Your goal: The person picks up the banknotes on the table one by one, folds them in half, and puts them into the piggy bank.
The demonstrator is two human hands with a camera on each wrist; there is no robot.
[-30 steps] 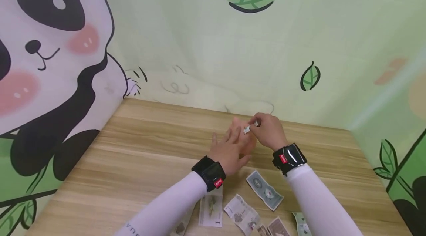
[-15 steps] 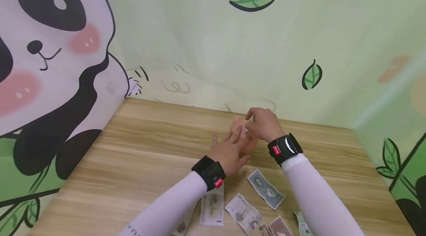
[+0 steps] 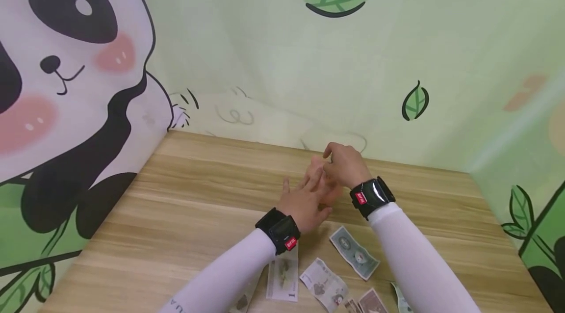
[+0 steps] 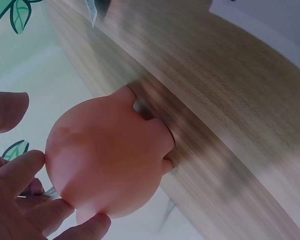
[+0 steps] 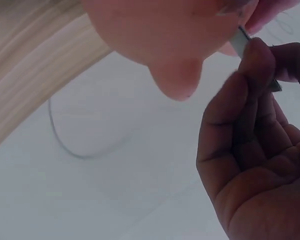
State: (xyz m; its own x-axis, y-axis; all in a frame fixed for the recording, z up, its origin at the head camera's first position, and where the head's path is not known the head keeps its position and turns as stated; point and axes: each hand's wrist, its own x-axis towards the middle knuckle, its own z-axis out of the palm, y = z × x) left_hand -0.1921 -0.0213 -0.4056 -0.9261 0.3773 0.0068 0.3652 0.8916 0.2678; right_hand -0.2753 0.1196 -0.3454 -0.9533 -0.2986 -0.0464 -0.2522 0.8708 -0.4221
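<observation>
A round pink piggy bank [image 4: 107, 155] stands on the wooden table near the back wall, partly covered by both hands in the head view. My left hand [image 3: 302, 208] rests on it with fingers spread; in the left wrist view the fingertips touch its surface. At the top of the bank, my right hand [image 3: 346, 167] pinches a small folded banknote [image 5: 240, 43] between thumb and fingers. One end of the note meets the pink surface in the right wrist view. The slot itself is hidden.
Several banknotes lie loose near the front: a blue-green note [image 3: 355, 253], a pale note [image 3: 324, 284], a note marked 1 [image 3: 282, 278], a brown note [image 3: 372, 301] and a green one [image 3: 399, 298] by the right sleeve. The wall [image 3: 247, 58] rises behind.
My right hand has moved left and closer over the piggy bank. The folded banknote, visible earlier in the head view, is now hidden there. My left hand has stayed in place.
</observation>
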